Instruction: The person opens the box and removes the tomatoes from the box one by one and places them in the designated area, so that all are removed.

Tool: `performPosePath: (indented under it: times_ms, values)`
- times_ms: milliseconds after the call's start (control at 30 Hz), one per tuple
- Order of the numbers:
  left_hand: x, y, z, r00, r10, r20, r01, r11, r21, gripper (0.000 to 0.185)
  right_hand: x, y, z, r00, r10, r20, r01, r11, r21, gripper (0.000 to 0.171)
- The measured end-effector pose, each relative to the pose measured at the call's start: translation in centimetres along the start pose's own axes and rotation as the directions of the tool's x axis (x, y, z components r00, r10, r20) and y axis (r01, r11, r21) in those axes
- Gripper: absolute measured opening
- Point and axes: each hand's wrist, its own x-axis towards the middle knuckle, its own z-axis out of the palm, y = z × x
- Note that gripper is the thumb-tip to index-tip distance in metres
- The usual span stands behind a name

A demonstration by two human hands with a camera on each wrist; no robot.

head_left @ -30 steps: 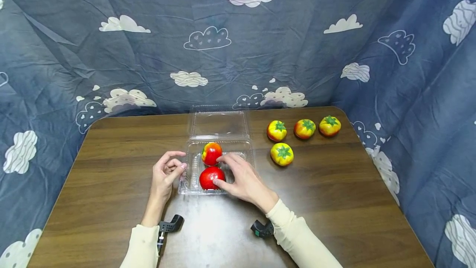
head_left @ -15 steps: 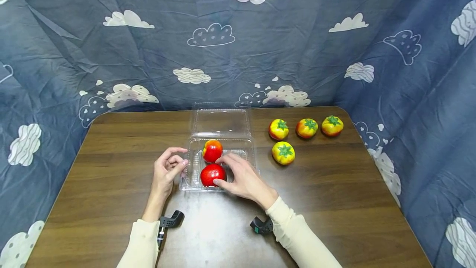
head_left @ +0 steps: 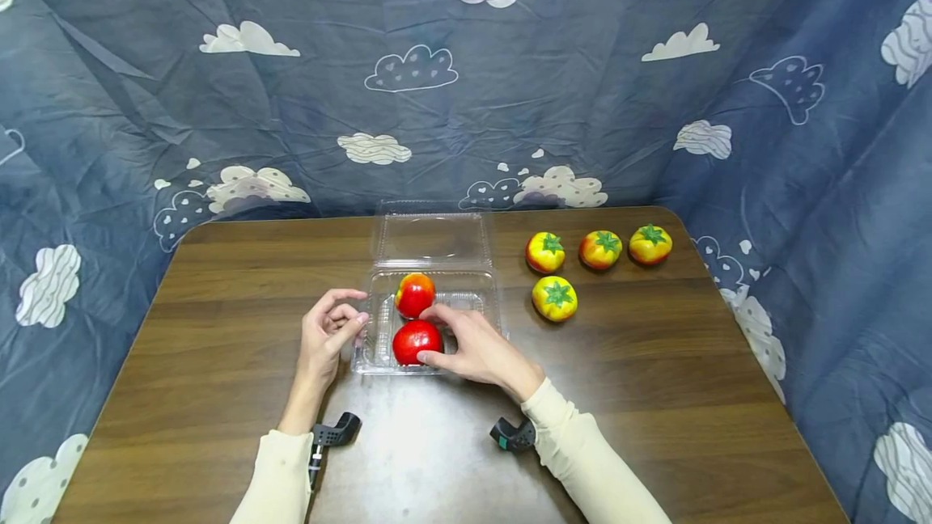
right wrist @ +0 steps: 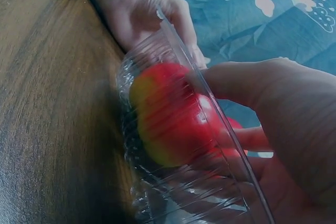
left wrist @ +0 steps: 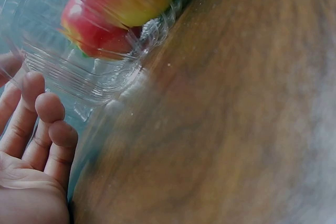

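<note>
A clear hinged plastic container [head_left: 476, 297] lies open on the table. Inside its left part two toy tomatoes stand in a row, red side up: a far one [head_left: 416, 296] and a near one [head_left: 417, 343]. My right hand [head_left: 476, 350] holds the near tomato, thumb at its front and fingers behind; through the container wall the right wrist view shows this red and yellow tomato [right wrist: 173, 116]. My left hand [head_left: 324, 338] pinches the container's left rim between thumb and index finger. Its other fingers [left wrist: 62, 135] are loosely curled beside the wall.
Several yellow-red toy tomatoes with green leafy tops, among them a nearer one [head_left: 555, 299], sit to the right of the container. The raised lid [head_left: 434, 237] reaches the table's back edge. A cloud-patterned curtain [head_left: 291, 120] hangs behind the wooden table [head_left: 655, 378].
The head view has shifted slightly. Both hands stay in about the same places, with only a small change in the right fingers around the near tomato.
</note>
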Motion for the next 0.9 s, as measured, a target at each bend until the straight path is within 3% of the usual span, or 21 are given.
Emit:
performPosePath:
  times_ms: [233, 567, 900]
  values:
    - [-0.1, 0.1, -0.07, 1.0, -0.019, 0.005, 0.019, 1.0, 0.012, 0.034, 0.03, 0.19, 0.05, 1.0, 0.003, -0.014, -0.002, 1.0, 0.027, 0.051]
    - [-0.03, -0.04, -0.14, 1.0, 0.004, 0.006, -0.004, 1.0, 0.012, 0.033, -0.06, -0.19, -0.47, 0.997, -0.004, -0.073, 0.011, 0.996, 0.09, 0.051]
    - [0.12, 0.02, -0.21, 1.0, -0.018, -0.001, 0.018, 1.0, 0.019, 0.033, -0.2, -0.38, -0.84, 0.984, -0.042, -0.175, 0.061, 0.993, 0.101, 0.053]
